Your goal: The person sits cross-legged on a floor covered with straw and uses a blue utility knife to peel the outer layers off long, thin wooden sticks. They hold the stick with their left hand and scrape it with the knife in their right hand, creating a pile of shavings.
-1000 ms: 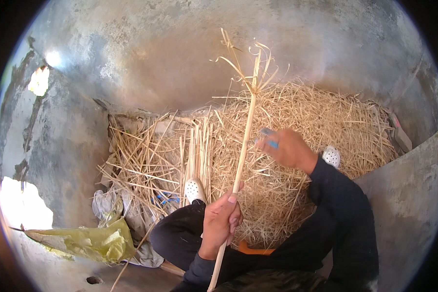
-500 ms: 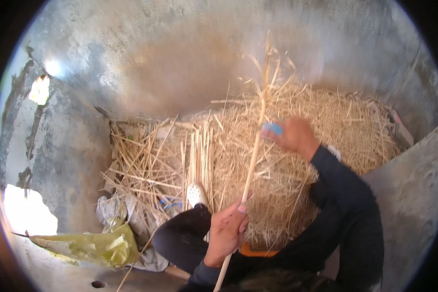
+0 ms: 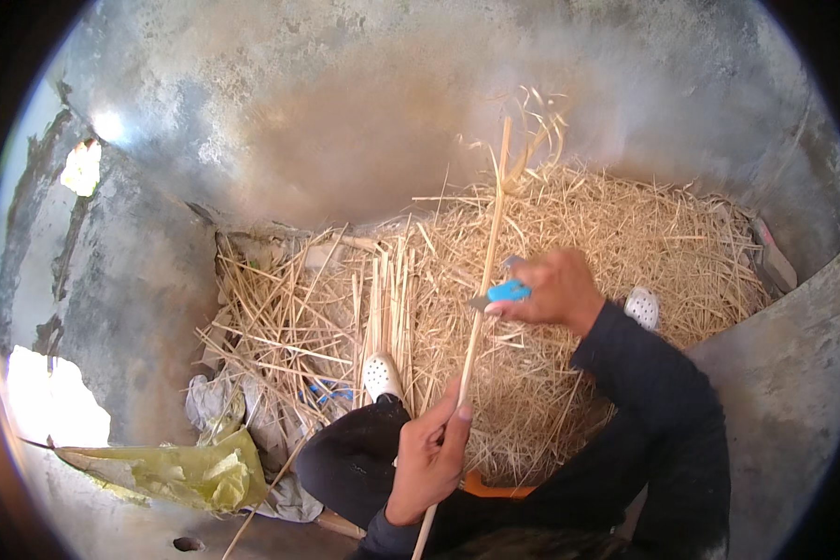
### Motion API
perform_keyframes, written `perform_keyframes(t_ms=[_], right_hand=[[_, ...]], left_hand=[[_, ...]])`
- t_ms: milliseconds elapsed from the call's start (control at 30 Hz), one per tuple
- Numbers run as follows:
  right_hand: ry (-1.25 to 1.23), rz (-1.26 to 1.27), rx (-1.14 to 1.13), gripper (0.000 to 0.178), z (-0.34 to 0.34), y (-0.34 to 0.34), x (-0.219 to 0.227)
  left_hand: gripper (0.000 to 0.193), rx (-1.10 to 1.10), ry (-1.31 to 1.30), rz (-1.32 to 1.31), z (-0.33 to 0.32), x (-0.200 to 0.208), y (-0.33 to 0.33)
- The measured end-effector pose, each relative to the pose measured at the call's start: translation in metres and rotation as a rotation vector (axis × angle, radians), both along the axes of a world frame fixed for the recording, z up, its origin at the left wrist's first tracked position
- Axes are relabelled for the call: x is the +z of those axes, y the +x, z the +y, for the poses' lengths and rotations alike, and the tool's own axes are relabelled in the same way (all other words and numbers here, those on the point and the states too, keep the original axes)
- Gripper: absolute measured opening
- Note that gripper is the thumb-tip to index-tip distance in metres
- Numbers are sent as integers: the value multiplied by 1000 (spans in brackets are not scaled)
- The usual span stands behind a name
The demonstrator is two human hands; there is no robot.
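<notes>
My left hand [image 3: 429, 464] is closed round the lower part of a long pale wooden strip [image 3: 488, 271], which slants up and away from me. Thin curled shavings [image 3: 537, 154] hang from near its far end. My right hand [image 3: 562, 287] grips a blue-handled knife [image 3: 510, 292]. The knife's grey blade lies against the strip, about midway between my left hand and the shavings. The strip's near end runs out of view at the bottom.
A thick heap of shavings [image 3: 616, 233] covers the floor against the concrete wall [image 3: 364, 112]. Several loose sticks [image 3: 285, 317] lie on the left, with more side by side [image 3: 387, 299]. White clogs [image 3: 380, 375] are on my feet. A yellow-green plastic sheet [image 3: 177, 471] lies lower left.
My right hand has drawn the knife down along the strip, nearer to my left hand. The strip's far end has dipped slightly, and its curls have shifted. My left hand stays closed on it.
</notes>
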State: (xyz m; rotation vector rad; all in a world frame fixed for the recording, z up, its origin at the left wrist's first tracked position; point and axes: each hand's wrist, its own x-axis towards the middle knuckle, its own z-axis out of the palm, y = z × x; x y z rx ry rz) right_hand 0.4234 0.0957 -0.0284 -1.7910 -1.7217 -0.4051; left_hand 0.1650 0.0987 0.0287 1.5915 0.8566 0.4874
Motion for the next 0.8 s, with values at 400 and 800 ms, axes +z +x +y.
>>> perform_keyframes(t_ms=[400, 800], right_hand=[[51, 38, 73, 69, 21, 7, -11], [5, 137, -279, 79, 34, 82, -32]], left_hand=[[39, -9, -35, -18, 2, -6, 2], [38, -45, -82, -33, -9, -15, 3]])
